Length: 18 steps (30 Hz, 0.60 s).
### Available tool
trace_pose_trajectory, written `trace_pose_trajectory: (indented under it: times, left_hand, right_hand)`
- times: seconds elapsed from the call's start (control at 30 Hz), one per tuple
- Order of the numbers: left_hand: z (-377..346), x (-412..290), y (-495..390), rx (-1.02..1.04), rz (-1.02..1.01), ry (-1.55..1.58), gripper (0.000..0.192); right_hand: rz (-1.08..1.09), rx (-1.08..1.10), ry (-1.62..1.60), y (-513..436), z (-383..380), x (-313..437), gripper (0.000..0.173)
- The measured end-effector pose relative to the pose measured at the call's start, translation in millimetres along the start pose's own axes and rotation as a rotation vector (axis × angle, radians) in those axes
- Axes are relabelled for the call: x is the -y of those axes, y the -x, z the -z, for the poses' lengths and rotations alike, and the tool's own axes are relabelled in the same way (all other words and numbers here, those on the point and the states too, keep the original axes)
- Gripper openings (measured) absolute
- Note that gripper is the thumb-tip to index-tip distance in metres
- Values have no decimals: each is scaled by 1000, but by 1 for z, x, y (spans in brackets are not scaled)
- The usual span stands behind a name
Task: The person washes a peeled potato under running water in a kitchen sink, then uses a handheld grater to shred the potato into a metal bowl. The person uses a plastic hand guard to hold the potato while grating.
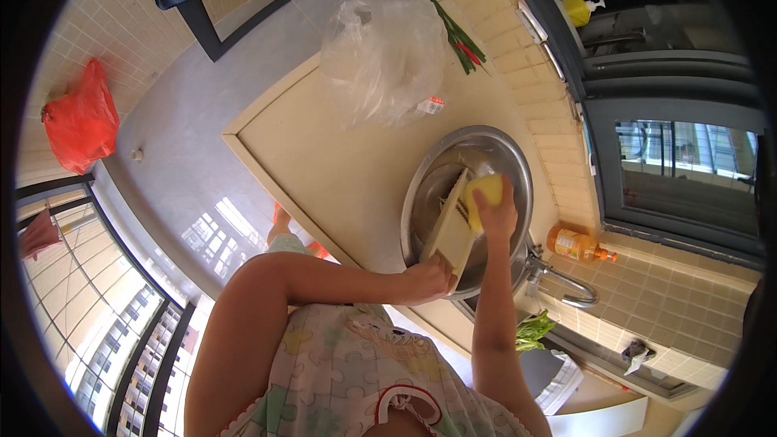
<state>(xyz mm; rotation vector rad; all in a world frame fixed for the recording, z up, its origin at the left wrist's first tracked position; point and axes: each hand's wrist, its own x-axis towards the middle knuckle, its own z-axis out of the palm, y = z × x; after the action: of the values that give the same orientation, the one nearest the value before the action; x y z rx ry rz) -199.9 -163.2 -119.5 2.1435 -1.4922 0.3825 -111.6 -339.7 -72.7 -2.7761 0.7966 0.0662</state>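
Observation:
My left hand (428,280) is closed around the near end of a cream-coloured flat grater (452,241). The grater slants into a round stainless steel basin (414,206), its far end inside the bowl. In my right hand (499,211) is a pale yellow peeled vegetable (484,192), possibly a potato, slightly blurred. It rests against the grater's toothed face. A few thin shreds show by the grater's left side. My fingers cover part of the vegetable, and the grater hides part of the basin floor.
The basin stands on a beige countertop (303,145). Beyond it lie a clear plastic bag (382,54), green stalks (452,30) and a red chili (468,53). At right are a faucet (561,284), an orange bottle (576,244) and leafy greens (534,331). A red bag (85,121) hangs at far left.

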Motion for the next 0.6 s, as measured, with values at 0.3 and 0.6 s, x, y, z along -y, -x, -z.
trace_pose_trajectory:
  times: [0.3, 0.6]
  left_hand:
    - [0, -2, -2, 5, 3, 34, 15]
    - [2, 4, 2, 43, 25, 22, 16]
  right_hand:
    - [-65, 13, 117, -14, 1, 14, 71]
    - [165, -17, 14, 37, 0, -1, 69]
